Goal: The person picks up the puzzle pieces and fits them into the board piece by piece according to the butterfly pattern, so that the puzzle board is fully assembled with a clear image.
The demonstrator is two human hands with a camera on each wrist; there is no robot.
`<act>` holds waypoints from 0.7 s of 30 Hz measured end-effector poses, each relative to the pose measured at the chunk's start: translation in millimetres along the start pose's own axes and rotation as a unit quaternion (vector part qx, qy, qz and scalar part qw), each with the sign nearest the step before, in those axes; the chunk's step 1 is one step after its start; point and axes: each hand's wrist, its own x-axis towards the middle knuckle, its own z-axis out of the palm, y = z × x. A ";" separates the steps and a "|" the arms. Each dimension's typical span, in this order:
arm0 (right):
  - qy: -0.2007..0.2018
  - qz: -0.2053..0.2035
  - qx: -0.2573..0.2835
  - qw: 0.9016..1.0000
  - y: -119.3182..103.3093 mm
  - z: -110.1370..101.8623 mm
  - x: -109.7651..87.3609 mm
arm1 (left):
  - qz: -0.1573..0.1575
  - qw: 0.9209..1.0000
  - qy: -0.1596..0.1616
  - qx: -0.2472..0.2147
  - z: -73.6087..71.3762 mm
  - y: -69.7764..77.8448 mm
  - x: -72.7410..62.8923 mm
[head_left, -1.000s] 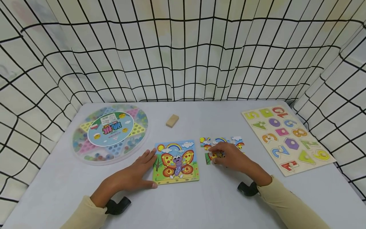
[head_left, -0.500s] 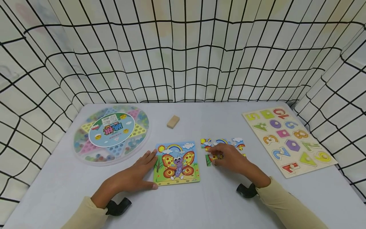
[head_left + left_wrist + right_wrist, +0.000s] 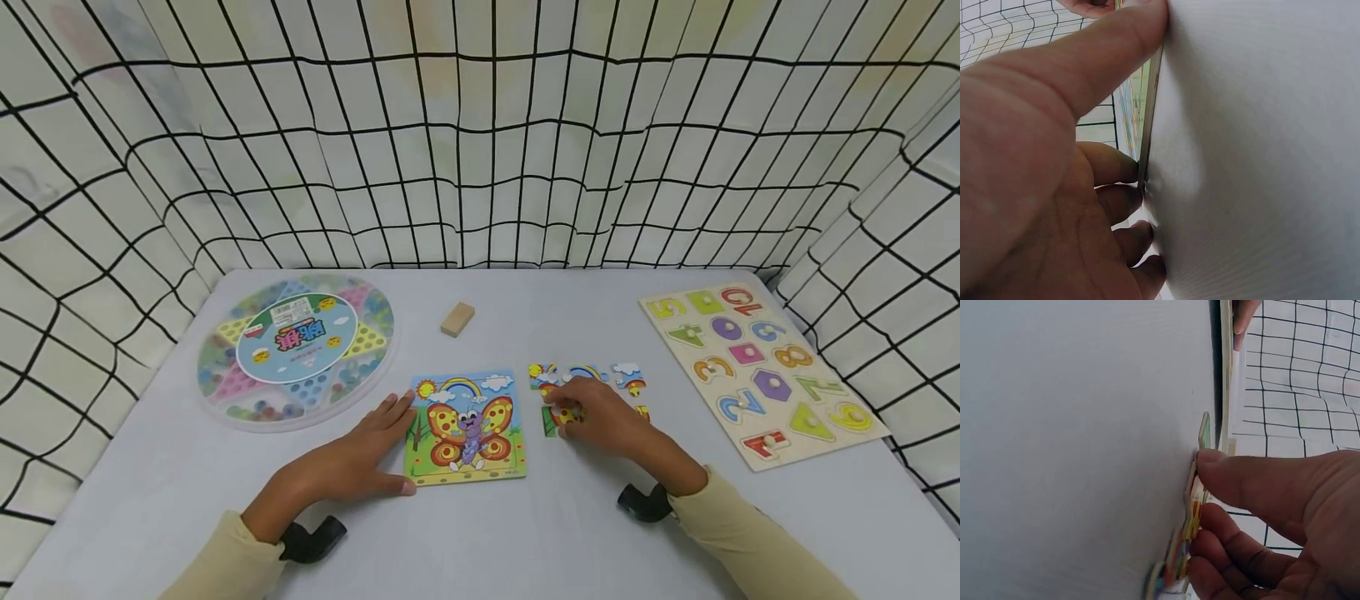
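In the head view, my left hand [image 3: 337, 467] rests at the left side of a square butterfly picture puzzle board [image 3: 468, 429]. Its fingertips touch the upper left edge and its thumb the lower left corner. To the right of the board, my right hand [image 3: 611, 421] bends over several loose puzzle pieces [image 3: 628, 377] on the table, pinching one between thumb and fingers. A green-edged puzzle piece [image 3: 551, 423] pokes out left of that hand. The right wrist view shows the thumb and fingertips against thin puzzle pieces [image 3: 1194, 515], seen edge-on; the palm hides part of the group in the head view.
A round marble board game [image 3: 296, 350] lies at the back left. Behind the butterfly board is a small wooden block [image 3: 457, 319]. A wooden number-and-shape board [image 3: 761, 375] occupies the right side. Black netting [image 3: 495, 129] over white sheeting encloses the white table [image 3: 480, 542].
The head view has shifted slightly, so everything sits a little further right. Both hands stay almost in place, the right fingers moving only slightly over the puzzle pieces.
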 end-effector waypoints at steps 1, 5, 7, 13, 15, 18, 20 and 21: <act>-0.003 -0.001 -0.004 1.000 -0.6 0.1 0.1 | 0.000 1.000 -0.001 0.000 -0.4 0.7 0.0; -0.010 -0.003 -0.013 1.000 -2.3 -0.5 2.3 | 0.000 1.000 0.000 -0.001 -0.5 1.7 0.2; -0.011 -0.002 -0.010 1.000 -2.2 -1.3 3.9 | 0.000 1.000 -0.001 -0.002 -0.4 1.8 0.5; -0.003 -0.007 0.013 1.000 -0.7 -1.7 4.9 | -0.002 1.000 -0.005 -0.005 -1.7 1.8 0.7; 0.003 -0.010 0.018 1.000 0.0 -1.1 4.5 | -0.003 1.000 -0.004 -0.006 -1.6 1.6 0.6; 0.015 -0.020 0.024 0.999 1.0 -0.1 4.2 | -0.005 1.000 -0.003 -0.006 -1.2 1.3 1.1; 0.016 -0.027 0.025 0.999 1.2 0.5 4.2 | -0.006 1.000 -0.002 -0.006 -0.8 1.2 1.5; 0.015 -0.028 0.026 0.999 1.1 0.7 4.2 | -0.006 1.000 -0.002 -0.006 -0.6 1.1 1.7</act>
